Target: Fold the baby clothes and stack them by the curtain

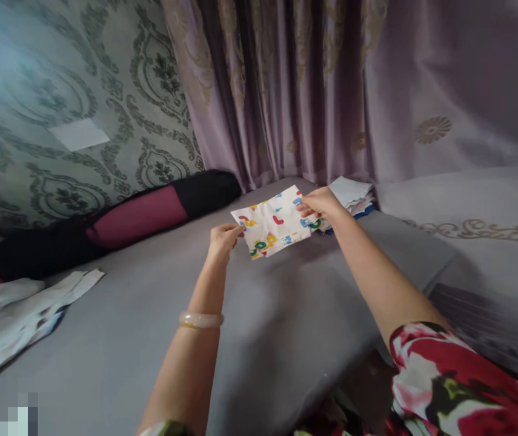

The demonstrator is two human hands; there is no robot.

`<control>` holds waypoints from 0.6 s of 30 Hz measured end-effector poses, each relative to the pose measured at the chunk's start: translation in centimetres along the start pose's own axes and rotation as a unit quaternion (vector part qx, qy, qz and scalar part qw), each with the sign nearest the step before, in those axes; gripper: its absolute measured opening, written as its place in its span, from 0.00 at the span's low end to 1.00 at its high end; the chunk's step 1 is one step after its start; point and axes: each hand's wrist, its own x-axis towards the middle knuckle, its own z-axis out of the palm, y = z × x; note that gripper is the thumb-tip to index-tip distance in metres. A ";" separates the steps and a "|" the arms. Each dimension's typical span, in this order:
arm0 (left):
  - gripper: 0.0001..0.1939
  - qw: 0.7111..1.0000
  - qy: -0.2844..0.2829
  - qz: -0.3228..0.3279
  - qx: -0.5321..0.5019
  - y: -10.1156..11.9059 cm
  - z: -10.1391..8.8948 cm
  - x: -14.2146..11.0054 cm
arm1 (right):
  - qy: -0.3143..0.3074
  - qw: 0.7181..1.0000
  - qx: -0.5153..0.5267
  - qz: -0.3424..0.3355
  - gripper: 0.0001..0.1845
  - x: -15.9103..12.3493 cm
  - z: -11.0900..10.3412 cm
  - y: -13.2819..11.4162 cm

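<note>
A folded white cloth (272, 221) with a print of coloured letters or shapes hangs above the grey surface, stretched between both hands. My left hand (225, 239) pinches its left edge between thumb and fingers. Its right edge is gripped by my right hand (320, 204), thumb on top. Just behind my right hand lies a stack of folded cloths (352, 192), mostly white with some blue low down; my hand and the held cloth hide part of it.
Loose white cloths (26, 309) lie on the left of the grey bed-like surface (149, 339). A long black and maroon bolster (140, 218) runs along the patterned wall (104, 91). Purple curtains (286, 109) hang behind. At lower right the surface ends in an edge.
</note>
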 end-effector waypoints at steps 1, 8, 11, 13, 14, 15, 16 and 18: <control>0.11 1.000 -0.009 0.008 -0.012 0.5 1.2 0.3 | 0.010 1.000 -0.011 -0.013 0.06 0.7 -1.0 0.0; 0.08 0.997 -0.048 0.011 -0.055 3.7 10.3 3.0 | 0.099 0.981 -0.149 -0.081 0.09 6.1 -7.1 0.9; 0.08 0.996 -0.060 0.013 -0.071 4.3 14.0 4.3 | 0.131 0.946 -0.265 -0.132 0.10 7.6 -9.5 0.7; 0.07 0.995 -0.061 0.005 -0.083 4.5 16.3 5.1 | 0.146 0.920 -0.334 -0.146 0.10 8.3 -10.8 0.4; 0.07 0.994 -0.062 -0.001 -0.090 4.6 17.4 5.4 | 0.150 0.911 -0.356 -0.147 0.11 8.6 -11.4 0.3; 0.07 0.993 -0.064 -0.007 -0.095 4.6 18.5 5.8 | 0.151 0.905 -0.369 -0.147 0.12 9.0 -11.9 0.2; 0.07 0.993 -0.069 -0.013 -0.098 4.5 19.5 6.1 | 0.152 0.903 -0.375 -0.147 0.13 9.3 -12.3 0.1; 0.07 0.992 -0.077 -0.021 -0.094 4.5 21.2 6.8 | 0.153 0.904 -0.372 -0.148 0.15 10.1 -13.1 0.2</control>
